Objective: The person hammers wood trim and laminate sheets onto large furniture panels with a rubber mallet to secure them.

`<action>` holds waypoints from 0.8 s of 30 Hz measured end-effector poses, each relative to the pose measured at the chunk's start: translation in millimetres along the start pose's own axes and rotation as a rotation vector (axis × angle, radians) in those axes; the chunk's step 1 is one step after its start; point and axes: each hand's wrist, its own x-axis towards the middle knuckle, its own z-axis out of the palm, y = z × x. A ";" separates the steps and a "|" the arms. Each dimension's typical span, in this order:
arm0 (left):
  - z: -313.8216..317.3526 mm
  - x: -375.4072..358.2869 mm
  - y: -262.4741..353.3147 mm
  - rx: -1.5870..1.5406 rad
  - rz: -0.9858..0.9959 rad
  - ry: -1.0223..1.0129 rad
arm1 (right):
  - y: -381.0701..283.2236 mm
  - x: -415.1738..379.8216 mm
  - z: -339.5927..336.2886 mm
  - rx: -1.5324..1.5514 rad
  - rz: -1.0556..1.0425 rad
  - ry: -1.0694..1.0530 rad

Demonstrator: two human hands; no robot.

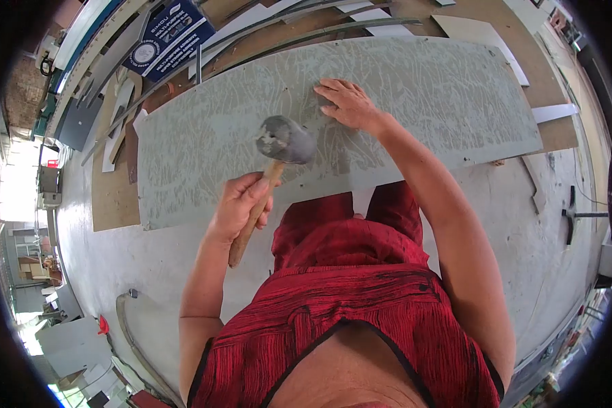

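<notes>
My left hand (246,202) is closed round the wooden handle of a mallet (287,140). The mallet's worn grey-black head is raised at the top of the handle and overlaps the board in view. Palm down, my right hand (349,103) lies on the board near its far-middle part, fingers a little spread and pointing left. The long grey-green board (442,102) has a pattern of pale streaks across its face and small dark spots along its edges.
A dark blue adhesive box (170,37) stands at the back left. Long strips and white offcuts (483,44) lie on a brown sheet (115,204) under and behind the board. A hose (132,333) curves over the grey floor (149,272). A black metal stand (572,214) is at the right.
</notes>
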 end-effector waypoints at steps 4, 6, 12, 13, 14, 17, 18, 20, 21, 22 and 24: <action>12.1 14.0 -6.6 0.165 -0.178 -0.037 | 2.5 0.2 5.6 0.007 0.006 0.013; 13.6 13.6 -6.4 0.204 -0.178 -0.063 | 4.1 0.9 4.8 0.022 -0.003 -0.003; 22.4 8.9 4.8 0.130 -0.133 -0.165 | 9.7 2.7 9.8 0.060 -0.017 -0.007; 23.6 10.8 3.0 0.112 -0.134 -0.190 | 11.4 3.4 10.6 0.068 -0.022 -0.008; 24.8 14.4 -1.6 0.167 -0.151 -0.189 | 13.0 3.6 11.3 0.074 -0.017 -0.017; 29.7 23.1 -8.6 0.273 -0.187 -0.182 | 12.5 5.7 7.6 0.098 -0.004 -0.046; 30.7 22.1 -5.5 0.267 -0.195 -0.181 | 13.1 6.0 8.3 0.111 0.004 -0.059; 34.0 19.8 2.0 0.235 -0.206 -0.189 | 14.7 7.5 12.3 0.100 -0.017 -0.053; 36.0 19.1 7.8 0.212 -0.208 -0.199 | 17.1 9.1 16.0 0.075 -0.042 -0.032; 38.4 20.0 11.5 0.189 -0.208 -0.213 | 18.1 9.6 12.4 0.046 -0.065 -0.011; 42.4 25.3 10.5 0.214 -0.170 -0.225 | 24.9 15.4 -6.9 0.367 0.020 -0.127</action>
